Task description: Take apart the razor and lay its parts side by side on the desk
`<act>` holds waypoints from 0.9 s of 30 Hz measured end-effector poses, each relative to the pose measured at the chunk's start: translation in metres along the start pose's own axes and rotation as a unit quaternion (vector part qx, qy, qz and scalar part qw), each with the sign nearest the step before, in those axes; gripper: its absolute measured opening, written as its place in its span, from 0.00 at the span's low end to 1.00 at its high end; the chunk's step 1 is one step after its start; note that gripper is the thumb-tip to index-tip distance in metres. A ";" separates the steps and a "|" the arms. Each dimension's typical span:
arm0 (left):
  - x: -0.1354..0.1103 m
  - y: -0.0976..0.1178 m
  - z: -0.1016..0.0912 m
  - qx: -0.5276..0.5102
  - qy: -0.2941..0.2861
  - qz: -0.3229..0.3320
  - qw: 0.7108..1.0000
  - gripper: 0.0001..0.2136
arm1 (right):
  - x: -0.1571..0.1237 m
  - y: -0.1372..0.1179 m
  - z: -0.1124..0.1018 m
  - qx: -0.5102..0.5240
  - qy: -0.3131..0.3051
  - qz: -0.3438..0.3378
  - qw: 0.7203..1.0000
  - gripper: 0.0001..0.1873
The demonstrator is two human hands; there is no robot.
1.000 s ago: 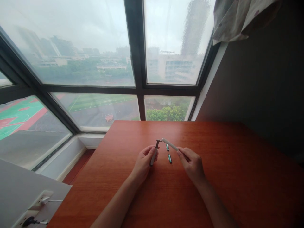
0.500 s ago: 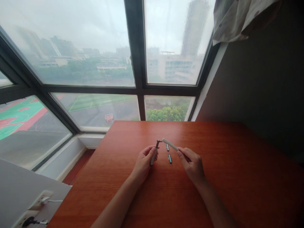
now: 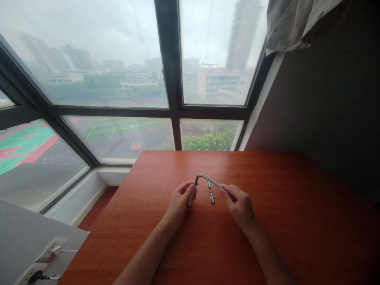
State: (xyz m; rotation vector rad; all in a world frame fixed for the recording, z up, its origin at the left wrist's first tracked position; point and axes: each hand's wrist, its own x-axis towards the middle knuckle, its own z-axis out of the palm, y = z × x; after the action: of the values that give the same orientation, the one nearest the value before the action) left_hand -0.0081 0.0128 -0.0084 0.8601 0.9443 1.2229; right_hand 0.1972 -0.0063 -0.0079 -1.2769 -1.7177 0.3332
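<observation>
My left hand [image 3: 180, 202] is closed around a razor handle [image 3: 191, 196], held upright with its dark, bent top pointing up and to the right. In my right hand [image 3: 240, 204] is a pale slim stick [image 3: 211, 180], pinched at its lower right end and slanting up to the left. The stick's far end meets the top of the razor handle, and they appear to touch. Below the stick, two small dark-and-green razor cartridges lie on the table: one cartridge [image 3: 209, 184] is partly behind the stick, the other cartridge [image 3: 211, 198] nearer to me.
The brown wooden table [image 3: 297, 213] stands against large windows [image 3: 118, 47]. At the lower left, plugs sit in wall sockets [image 3: 53, 250] beside the table edge. A pale cloth [image 3: 293, 27] hangs at the upper right.
My right hand has shifted slightly left, bringing the stick's tip from just beside the razor handle's top onto it. My left hand and the cartridges stay put.
</observation>
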 end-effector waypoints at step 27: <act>-0.003 0.000 0.001 0.013 -0.040 -0.016 0.999 0.17 | -0.001 -0.001 -0.001 0.020 -0.011 0.000 1.000 0.12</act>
State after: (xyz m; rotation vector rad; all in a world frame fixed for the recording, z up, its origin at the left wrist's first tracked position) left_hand -0.0074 0.0101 -0.0081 0.9040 0.9080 1.1423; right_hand 0.1976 -0.0079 -0.0078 -1.2484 -1.7204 0.3806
